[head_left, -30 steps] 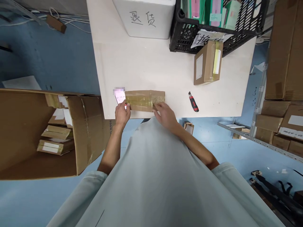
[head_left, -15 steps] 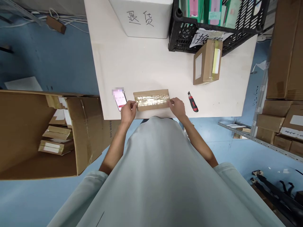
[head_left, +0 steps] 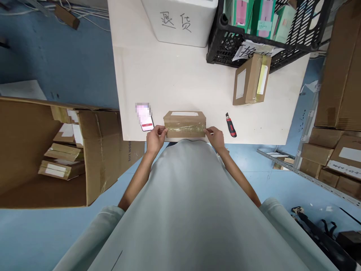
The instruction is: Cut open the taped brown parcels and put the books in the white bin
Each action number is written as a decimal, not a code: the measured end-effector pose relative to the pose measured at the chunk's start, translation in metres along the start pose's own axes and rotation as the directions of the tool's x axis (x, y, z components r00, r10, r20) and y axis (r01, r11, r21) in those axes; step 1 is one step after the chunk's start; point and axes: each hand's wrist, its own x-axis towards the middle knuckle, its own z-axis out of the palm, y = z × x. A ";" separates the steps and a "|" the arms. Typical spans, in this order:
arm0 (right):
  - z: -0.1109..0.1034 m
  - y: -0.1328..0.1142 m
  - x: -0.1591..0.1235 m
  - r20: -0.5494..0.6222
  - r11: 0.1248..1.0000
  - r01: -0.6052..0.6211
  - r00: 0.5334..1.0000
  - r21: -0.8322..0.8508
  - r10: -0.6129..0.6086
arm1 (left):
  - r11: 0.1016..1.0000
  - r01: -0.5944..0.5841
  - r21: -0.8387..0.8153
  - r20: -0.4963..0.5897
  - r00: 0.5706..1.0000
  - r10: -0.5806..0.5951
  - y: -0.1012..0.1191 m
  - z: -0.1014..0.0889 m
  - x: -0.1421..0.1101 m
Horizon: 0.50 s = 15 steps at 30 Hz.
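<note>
A small cardboard box (head_left: 184, 124) with clear tape and a white label is held at the table's near edge. My left hand (head_left: 156, 138) pinches its left end, and my right hand (head_left: 214, 137) grips the right end; both hands are closed on it. Just beyond my left hand lies a phone (head_left: 146, 123) with a lit pink screen. To the right of my right hand rests a red and black utility knife (head_left: 231, 125). Another taped cardboard parcel (head_left: 248, 84) with labels stands farther back on the right.
On the white table (head_left: 175, 81) stand a white bin (head_left: 180, 22) with handwriting and a black plastic crate (head_left: 228, 45) holding green and pink boxes. A large open carton (head_left: 103, 154) with several parcels is on the left. Stacked cartons (head_left: 349, 150) fill the right side.
The small box has been tilted between my hands, so a white label on another face now shows beyond the taped face. Both hands still hold its ends.
</note>
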 end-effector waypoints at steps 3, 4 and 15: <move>-0.006 -0.010 0.022 -0.021 0.999 -0.001 1.000 -0.041 0.000 | 1.000 -0.029 -0.011 0.020 0.999 0.030 0.006 -0.001 0.022; -0.009 -0.013 0.027 -0.021 0.998 -0.006 1.000 -0.056 0.005 | 0.999 -0.034 -0.022 0.039 0.999 0.035 0.006 -0.003 0.028; -0.016 -0.028 0.029 -0.024 0.990 -0.091 0.996 -0.107 0.089 | 0.935 0.262 0.238 -0.223 0.952 -0.210 -0.065 -0.011 0.076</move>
